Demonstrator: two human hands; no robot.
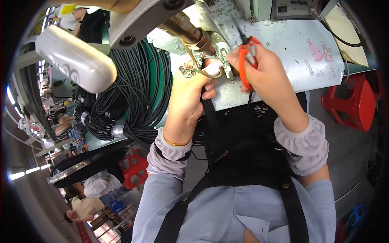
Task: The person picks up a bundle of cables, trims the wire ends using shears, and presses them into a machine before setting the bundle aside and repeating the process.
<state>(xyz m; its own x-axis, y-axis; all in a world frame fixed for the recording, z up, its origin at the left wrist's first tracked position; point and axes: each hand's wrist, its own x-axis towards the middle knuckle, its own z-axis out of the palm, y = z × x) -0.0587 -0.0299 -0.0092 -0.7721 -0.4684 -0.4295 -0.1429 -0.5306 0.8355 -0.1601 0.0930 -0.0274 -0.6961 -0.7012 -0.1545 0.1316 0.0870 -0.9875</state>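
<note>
My left hand (189, 87) is closed at the foot of a bench press (198, 38), beside its curved brass-coloured rod (195, 60). Black cable (208, 108) hangs out below its curled fingers; the end they pinch is hidden. My right hand (263, 69) is wrapped round a pair of orange-handled snips (243, 67), whose dark tip points up and away from me. Its forefinger and thumb reach to the small metal tooling (224, 60) under the press ram, close to my left fingertips. Whether they also pinch something there I cannot make out.
Coils of black cable (125, 81) lie left of the press. Small metal bits are scattered over the pale metal worktop (275, 38). A white lamp-like housing (77, 58) juts in at the upper left. A red stool (352, 103) stands to the right. Other people sit far left.
</note>
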